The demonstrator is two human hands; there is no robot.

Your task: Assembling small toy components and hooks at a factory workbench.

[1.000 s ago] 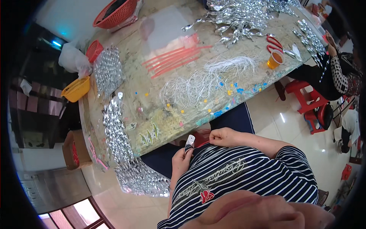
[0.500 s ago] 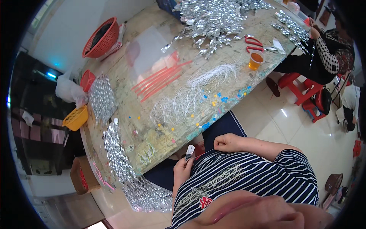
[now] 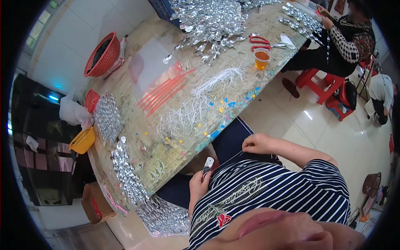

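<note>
My left hand (image 3: 199,183) is closed on a small silver leaf-shaped piece (image 3: 208,163), held upright just below the table edge. My right hand (image 3: 255,144) is pinched shut on a thin white string that runs from it toward the silver piece. Both hands hover over my lap, against my striped shirt. On the table in front lies a loose bundle of white strings (image 3: 196,104), with small coloured beads (image 3: 223,108) scattered near the edge.
Rows of silver pieces (image 3: 125,171) line the left table edge, and a big heap (image 3: 208,25) sits at the far end. Red rods (image 3: 164,89), red scissors (image 3: 260,40), a cup of amber drink (image 3: 261,59). Another person (image 3: 346,37) sits on a red stool (image 3: 323,85). Red basket (image 3: 102,54).
My head has tilted, so the table has shifted in view. My right hand has drawn a little further from my left hand, pulling the string out.
</note>
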